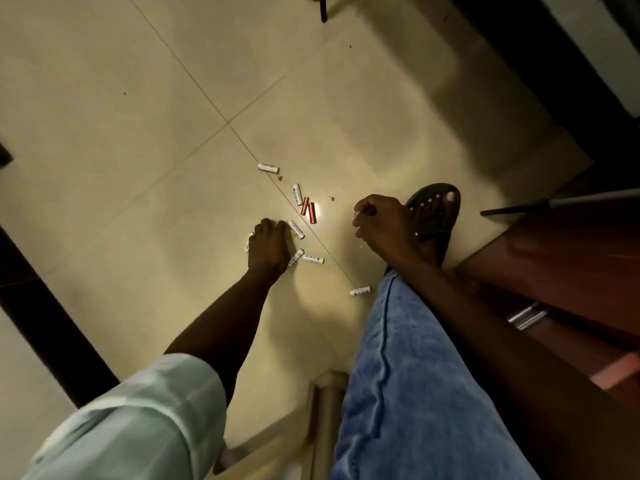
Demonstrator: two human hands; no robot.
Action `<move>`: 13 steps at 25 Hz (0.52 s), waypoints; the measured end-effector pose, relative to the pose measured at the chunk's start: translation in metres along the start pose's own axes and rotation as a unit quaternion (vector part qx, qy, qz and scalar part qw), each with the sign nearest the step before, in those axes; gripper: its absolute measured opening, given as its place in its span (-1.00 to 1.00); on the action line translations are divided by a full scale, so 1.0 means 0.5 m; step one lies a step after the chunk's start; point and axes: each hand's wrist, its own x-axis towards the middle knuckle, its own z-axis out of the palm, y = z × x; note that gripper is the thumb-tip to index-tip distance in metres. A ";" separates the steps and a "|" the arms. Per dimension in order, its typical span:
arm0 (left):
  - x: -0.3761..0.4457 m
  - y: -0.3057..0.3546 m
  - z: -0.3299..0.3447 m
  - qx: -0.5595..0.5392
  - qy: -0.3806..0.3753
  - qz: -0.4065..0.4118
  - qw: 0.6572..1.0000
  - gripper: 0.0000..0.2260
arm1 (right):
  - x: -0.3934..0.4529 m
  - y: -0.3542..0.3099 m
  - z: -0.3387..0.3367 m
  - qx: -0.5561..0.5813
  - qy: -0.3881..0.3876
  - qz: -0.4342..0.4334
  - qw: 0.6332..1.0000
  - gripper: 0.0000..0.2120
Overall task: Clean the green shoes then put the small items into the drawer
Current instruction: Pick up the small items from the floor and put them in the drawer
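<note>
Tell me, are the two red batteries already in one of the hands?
No, the two red batteries lie side by side on the floor, between the left hand and the right hand, touched by neither.

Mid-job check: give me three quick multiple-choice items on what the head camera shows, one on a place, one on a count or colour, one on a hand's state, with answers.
1. Where do the batteries lie?
A. on the tiled floor
B. in a drawer
C. on a table

2. How many red batteries show?
A. none
B. two
C. five

3. What is the right hand doing?
A. flat on the floor
B. closed in a fist above the floor
C. holding a shoe

Answers:
1 A: the white batteries sit scattered on the floor.
2 B: the red batteries lie as a pair, side by side.
3 B: the right hand is curled shut near the sandalled foot, while the left hand reaches down among the batteries.
</note>
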 end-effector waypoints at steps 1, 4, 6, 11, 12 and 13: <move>0.008 0.001 0.010 0.014 0.011 0.006 1.000 -0.70 | 0.003 0.006 0.001 0.001 -0.005 -0.002 1.000 -0.73; 0.016 0.001 0.025 0.076 0.010 0.016 0.997 -0.69 | 0.003 0.012 0.006 0.002 -0.019 -0.007 1.000 -0.72; 0.012 0.000 0.024 0.105 0.008 0.025 0.994 -0.70 | 0.003 0.012 0.006 0.005 -0.011 -0.010 1.000 -0.75; -0.015 0.008 -0.033 0.009 0.029 -0.045 0.998 -0.71 | -0.042 -0.009 -0.034 0.039 0.058 -0.013 0.997 -0.71; -0.026 0.017 -0.055 -0.053 0.033 -0.062 0.996 -0.73 | -0.062 -0.018 -0.050 0.054 0.079 -0.006 0.995 -0.70; -0.041 0.031 -0.081 -0.121 0.036 -0.078 0.989 -0.76 | -0.090 -0.031 -0.069 0.073 0.100 0.003 0.992 -0.70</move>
